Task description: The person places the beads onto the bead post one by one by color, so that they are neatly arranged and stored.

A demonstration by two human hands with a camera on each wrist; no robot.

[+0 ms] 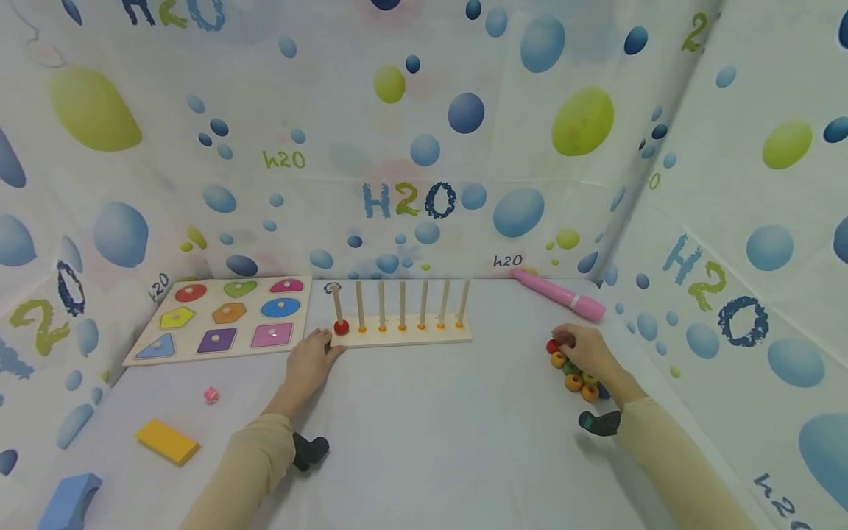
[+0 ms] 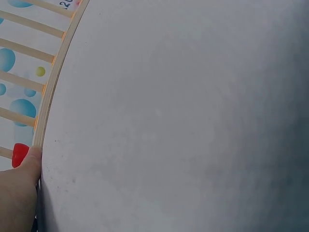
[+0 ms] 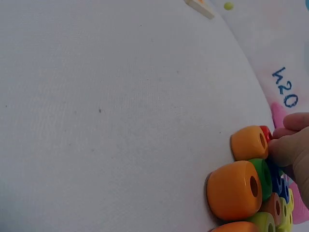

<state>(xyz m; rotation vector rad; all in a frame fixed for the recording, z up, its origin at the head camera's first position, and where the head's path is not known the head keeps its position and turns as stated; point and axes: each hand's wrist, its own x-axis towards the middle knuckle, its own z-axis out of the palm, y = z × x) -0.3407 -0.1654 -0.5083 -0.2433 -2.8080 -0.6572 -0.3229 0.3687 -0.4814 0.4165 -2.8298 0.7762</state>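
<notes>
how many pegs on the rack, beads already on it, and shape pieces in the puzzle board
pegs on the wooden rack: 7
beads on the rack: 1, a red bead on the leftmost peg, by the left hand
shape pieces in the puzzle board: 9
total: 17
The loose beads under the right hand are partly hidden, so not counted.

Matt wood peg rack (image 1: 400,335), glossy beads (image 3: 235,189), cloth table (image 1: 424,427).

Orange, green, red beads (image 1: 573,372); pink marker (image 1: 559,294); yellow block (image 1: 167,442).
</notes>
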